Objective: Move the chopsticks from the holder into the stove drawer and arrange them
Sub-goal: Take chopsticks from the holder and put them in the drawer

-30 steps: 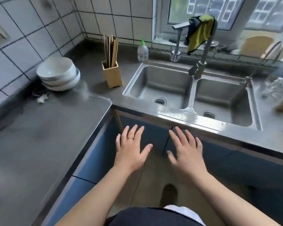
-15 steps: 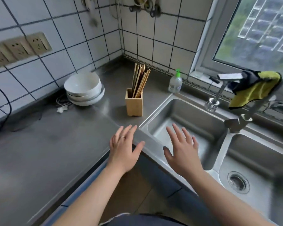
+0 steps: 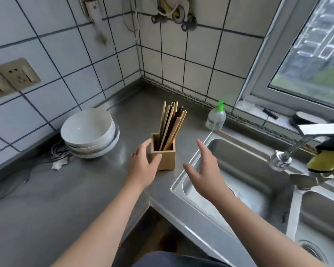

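A square wooden holder [image 3: 165, 159] stands on the steel counter with several wooden chopsticks [image 3: 171, 126] leaning upright in it. My left hand [image 3: 143, 166] wraps round the holder's left front corner, thumb on the front face and fingers along the left side. My right hand [image 3: 204, 170] hovers a little to the right of the holder, over the sink's left rim, with fingers spread and holding nothing. No stove drawer is in view.
A stack of white bowls [image 3: 89, 132] sits left of the holder, with cables [image 3: 58, 153] beside it. A soap bottle [image 3: 216, 117] stands by the window. The double sink [image 3: 237, 170], tap [image 3: 314, 130] and a yellow cloth [image 3: 326, 160] lie to the right. Sockets [image 3: 17, 74] are on the left wall.
Both hands have reached forward from the counter's front edge. My left hand has closed round the holder and my right hand has come up beside it. The view has tilted up and left.
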The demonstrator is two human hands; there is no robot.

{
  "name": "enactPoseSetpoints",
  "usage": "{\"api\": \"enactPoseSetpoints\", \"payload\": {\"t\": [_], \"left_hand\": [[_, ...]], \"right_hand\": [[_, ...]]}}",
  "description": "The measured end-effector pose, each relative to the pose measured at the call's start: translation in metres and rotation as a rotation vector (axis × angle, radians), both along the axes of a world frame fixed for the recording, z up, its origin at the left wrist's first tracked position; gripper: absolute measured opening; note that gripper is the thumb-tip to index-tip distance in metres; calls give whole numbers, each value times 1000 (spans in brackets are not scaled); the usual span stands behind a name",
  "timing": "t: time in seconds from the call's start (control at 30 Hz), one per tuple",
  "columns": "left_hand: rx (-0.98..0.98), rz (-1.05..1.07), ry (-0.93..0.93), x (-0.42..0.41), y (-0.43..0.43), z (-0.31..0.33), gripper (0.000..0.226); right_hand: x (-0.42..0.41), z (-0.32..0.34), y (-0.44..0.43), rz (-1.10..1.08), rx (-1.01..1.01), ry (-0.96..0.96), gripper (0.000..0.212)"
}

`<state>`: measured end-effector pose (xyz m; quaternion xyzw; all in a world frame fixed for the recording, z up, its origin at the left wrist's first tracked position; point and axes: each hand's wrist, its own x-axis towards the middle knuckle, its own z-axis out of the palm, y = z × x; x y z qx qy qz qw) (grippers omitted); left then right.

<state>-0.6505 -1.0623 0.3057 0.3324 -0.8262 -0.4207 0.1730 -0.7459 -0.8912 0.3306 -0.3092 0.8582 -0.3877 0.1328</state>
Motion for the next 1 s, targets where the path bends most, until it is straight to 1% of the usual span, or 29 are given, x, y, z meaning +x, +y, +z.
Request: {"api": "enactPoseSetpoints", "payload": {"t": [0.17, 0.23, 0.3, 0.37, 0.43, 0.47, 0.57, 0.63, 0.7, 0.77, 0.83, 0.9, 1.0], "left_hand": [[211, -107, 51, -51, -58, -1, 65], [245, -176, 38, -67, -74, -3, 69], [257, -255, 12, -81, -87, -5, 72], [287, -338, -8, -96, -100, -7, 73], [304, -386, -14, -107, -104, -9, 69], [305, -388, -5, -109, -102, -9, 64], [345, -412, 0, -119, -104, -11, 45], [350, -424, 0, -125, -103, -13, 36], [355, -364, 11, -130, -101, -16, 28], [341, -240, 20, -133, -100, -24, 15], [353, -162, 37, -134, -100, -30, 5], [373, -149, 59, -133, -100, -34, 6], [398, -155, 75, -131, -101, -34, 12]], "right_hand": [[-14, -10, -60, -208, -288, -415, 88], [-20, -16, -79, -302, -358, -498, 91], [-28, -19, -94, -341, -395, -554, 92], [-37, -21, -110, -386, -416, -593, 88], [-45, -20, -121, -421, -464, -640, 79], [-47, -19, -123, -410, -488, -639, 70], [-57, -22, -141, -417, -519, -533, 39], [-61, -22, -149, -473, -520, -485, 23], [-64, -23, -155, -514, -517, -452, 13], [-67, -23, -161, -542, -497, -404, 9], [-71, -25, -165, -583, -477, -388, 11], [-74, -26, -169, -607, -459, -392, 12], [-78, -28, -171, -583, -423, -406, 11]]}}
